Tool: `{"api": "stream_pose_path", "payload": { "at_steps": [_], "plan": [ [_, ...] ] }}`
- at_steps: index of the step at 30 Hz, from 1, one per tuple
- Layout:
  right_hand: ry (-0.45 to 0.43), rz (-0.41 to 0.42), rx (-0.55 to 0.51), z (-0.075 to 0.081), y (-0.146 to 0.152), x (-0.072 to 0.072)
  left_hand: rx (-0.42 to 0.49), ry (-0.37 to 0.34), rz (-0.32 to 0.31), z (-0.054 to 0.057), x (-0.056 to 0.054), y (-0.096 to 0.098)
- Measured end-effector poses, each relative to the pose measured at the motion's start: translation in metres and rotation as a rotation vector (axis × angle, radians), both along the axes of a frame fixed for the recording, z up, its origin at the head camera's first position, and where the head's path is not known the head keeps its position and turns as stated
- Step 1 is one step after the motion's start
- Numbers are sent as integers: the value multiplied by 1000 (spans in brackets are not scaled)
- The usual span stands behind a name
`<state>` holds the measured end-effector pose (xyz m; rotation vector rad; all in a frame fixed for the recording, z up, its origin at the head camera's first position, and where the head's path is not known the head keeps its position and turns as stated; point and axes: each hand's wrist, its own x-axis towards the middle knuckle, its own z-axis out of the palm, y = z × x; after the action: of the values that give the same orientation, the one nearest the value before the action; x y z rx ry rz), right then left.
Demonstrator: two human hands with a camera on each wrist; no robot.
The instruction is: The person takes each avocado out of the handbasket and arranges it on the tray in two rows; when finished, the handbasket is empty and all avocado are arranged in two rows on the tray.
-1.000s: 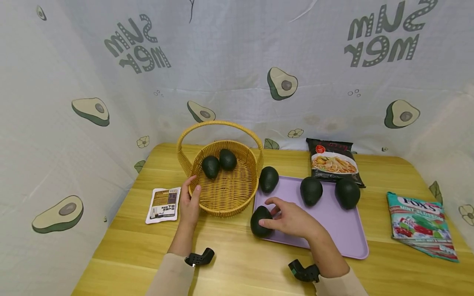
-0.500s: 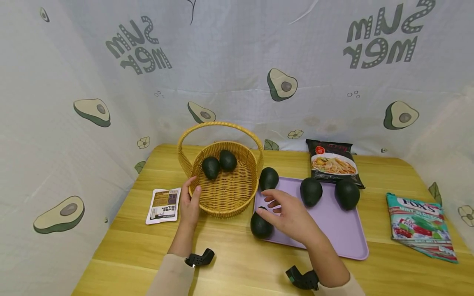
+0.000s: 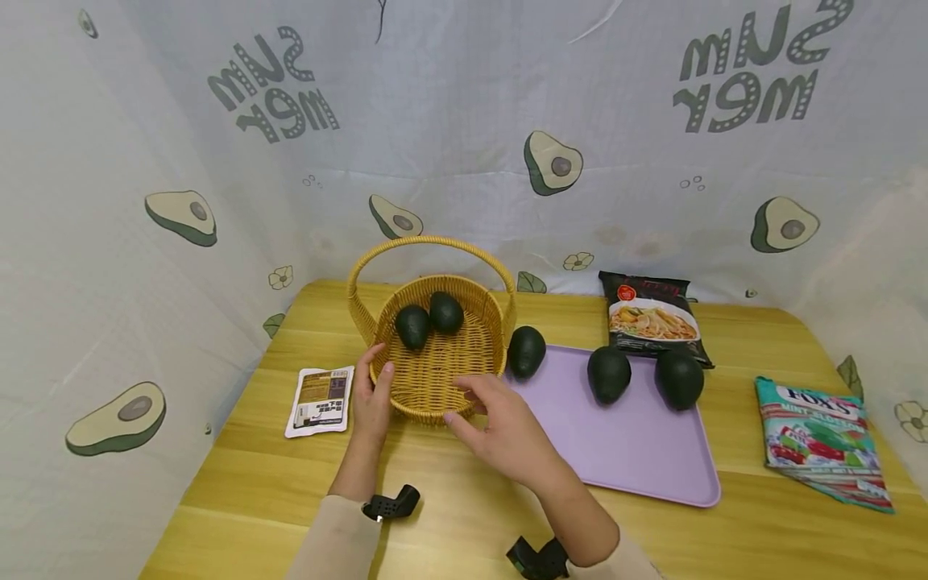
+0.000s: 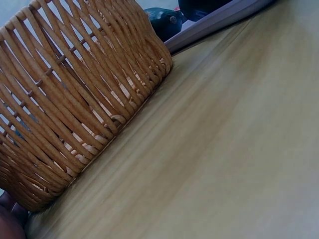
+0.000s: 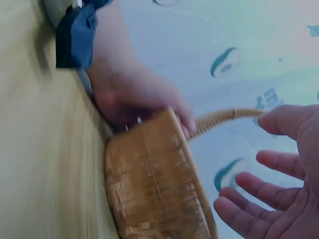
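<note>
A yellow wicker basket with a tall arched handle stands left of centre, holding two dark green avocados, one beside the other. My left hand grips its left rim, with the thumb over the edge. In front of the basket's right side hovers my right hand; the right wrist view shows its fingers spread with nothing in them. More avocados lie around the lilac tray: one at its back left corner, two along the back. The tray's front left corner is hidden behind my right hand.
A black noodle packet lies behind the tray. To the right is a teal candy bag. A small white and brown pouch lies left of the basket. A printed curtain hangs behind the wooden table.
My right hand has lifted its fingers from the avocado at the tray's front left corner and moved left to the basket's front. It now covers that avocado's spot. My left hand stays put.
</note>
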<state>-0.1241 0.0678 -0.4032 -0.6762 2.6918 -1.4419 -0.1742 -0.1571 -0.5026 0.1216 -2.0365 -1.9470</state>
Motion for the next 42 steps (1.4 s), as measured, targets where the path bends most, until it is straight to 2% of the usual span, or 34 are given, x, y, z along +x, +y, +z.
{"api": "stream_pose_path", "payload": {
  "at_steps": [3, 7, 12, 19, 26, 31, 36, 42],
  "plan": [
    [21, -26, 25, 3, -12, -4, -5, -3, -1, 0, 0, 0],
    [54, -52, 58, 14, -22, -19, -2, 2, 2, 1, 0, 1],
    [61, -82, 115, 26, -26, -48, -3, 11, 1, 1, 0, 0],
    [-7, -67, 242, 33, -28, -87, -16, 7, -7, 1, -2, -1],
    [-90, -63, 280, 25, -32, -116, -15, 4, -2, 1, -2, -1],
    [-172, -49, 240, 14, -34, -132, -10, 12, -7, 2, -3, -2],
    [-233, -54, 212, 4, -37, -142, -10, -1, -10, 3, -1, -2],
    [-286, -67, 214, 2, -41, -151, -8, -7, -9, 4, -2, -2]
  ]
}}
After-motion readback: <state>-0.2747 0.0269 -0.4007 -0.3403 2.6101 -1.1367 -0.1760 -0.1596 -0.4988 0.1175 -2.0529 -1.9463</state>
